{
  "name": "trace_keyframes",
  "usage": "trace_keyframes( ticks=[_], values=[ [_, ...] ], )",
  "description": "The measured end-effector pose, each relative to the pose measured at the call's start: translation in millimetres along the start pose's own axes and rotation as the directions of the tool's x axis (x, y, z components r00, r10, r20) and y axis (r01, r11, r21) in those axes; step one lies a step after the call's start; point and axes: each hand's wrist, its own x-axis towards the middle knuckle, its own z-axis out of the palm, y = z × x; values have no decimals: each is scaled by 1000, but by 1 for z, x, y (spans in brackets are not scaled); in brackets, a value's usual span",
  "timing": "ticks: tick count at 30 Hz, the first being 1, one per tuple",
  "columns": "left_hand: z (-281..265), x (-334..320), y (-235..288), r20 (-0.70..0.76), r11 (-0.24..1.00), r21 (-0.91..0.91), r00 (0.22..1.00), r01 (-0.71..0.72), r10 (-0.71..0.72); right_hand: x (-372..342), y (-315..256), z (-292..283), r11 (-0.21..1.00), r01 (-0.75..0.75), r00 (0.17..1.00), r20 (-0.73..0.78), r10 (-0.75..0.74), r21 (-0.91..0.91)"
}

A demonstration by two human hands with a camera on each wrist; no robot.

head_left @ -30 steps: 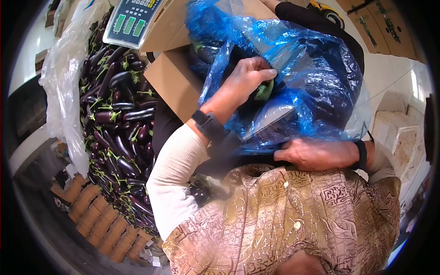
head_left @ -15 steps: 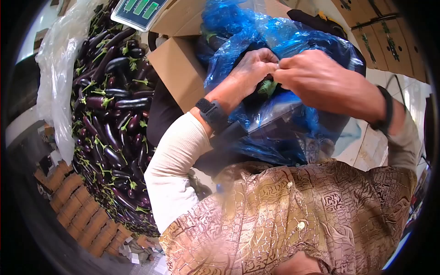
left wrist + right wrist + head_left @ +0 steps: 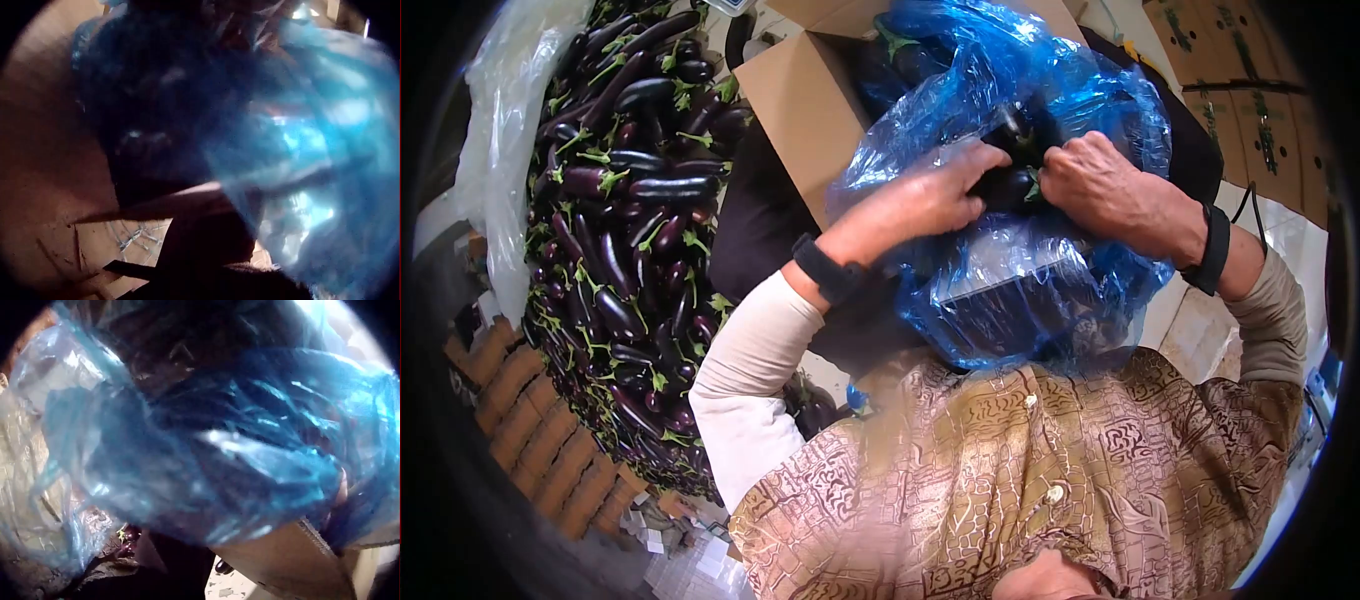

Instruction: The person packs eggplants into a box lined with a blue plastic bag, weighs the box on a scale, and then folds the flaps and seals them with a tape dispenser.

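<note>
In the head view a blue plastic bag [image 3: 1000,315] lies bunched over the person's lap and into an open cardboard box [image 3: 800,120]. Dark eggplants [image 3: 1005,188] with green caps show in the bag's mouth, between the hands. The left hand [image 3: 925,205] rests against the bag's left side, thumb and fingers apart. Opposite it, the right hand [image 3: 1100,180] is curled tightly on the bag's edge, beside an eggplant's cap. Blue film [image 3: 312,137] fills much of the left wrist view. Crumpled film [image 3: 219,462] covers the right wrist view and hides most of that hand.
A large heap of eggplants [image 3: 635,260] lies on the left, with a clear plastic sheet [image 3: 505,150] along its far edge. Cardboard boxes [image 3: 1250,120] are stacked at upper right. Brown cartons [image 3: 540,440] sit at lower left. A scale's corner [image 3: 728,5] shows at the top.
The right hand rose from the bag's near edge to its mouth, met the left hand, then moved apart from it. The bag's mouth is spread wider and more eggplant shows. The view shifted.
</note>
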Motion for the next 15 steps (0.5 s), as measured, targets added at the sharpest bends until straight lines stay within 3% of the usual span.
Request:
trace_keyframes(
  ticks=[2,4,6,8,10,12,14,15],
  values=[
    [6,-6,10,33,998,-28,998,60,-59,-5,-1,2,998,50,995,-82,-54,-43],
    [11,-4,18,-58,983,153,994,97,-90,-12,-2,1,991,91,982,-159,-106,-96],
    [8,0,21,-52,983,132,991,130,-124,-31,-11,-20,977,38,914,-388,-119,-210],
    [3,6,28,-111,991,-32,985,132,-134,-39,-16,-31,967,-39,939,-340,-50,-250],
    [-6,4,34,-81,984,-128,988,122,-133,-45,-13,-32,964,-74,909,-414,-40,-256],
    [-11,1,36,24,909,-353,974,220,-226,-40,-3,-21,957,-67,880,-468,-77,-283],
    [-15,-3,39,31,920,-334,978,203,-204,-28,1,-10,950,-107,837,-543,-73,-292],
    [-12,-7,38,-41,944,-274,978,185,-204,-24,1,-8,983,-107,828,-561,4,-152]
  ],
)
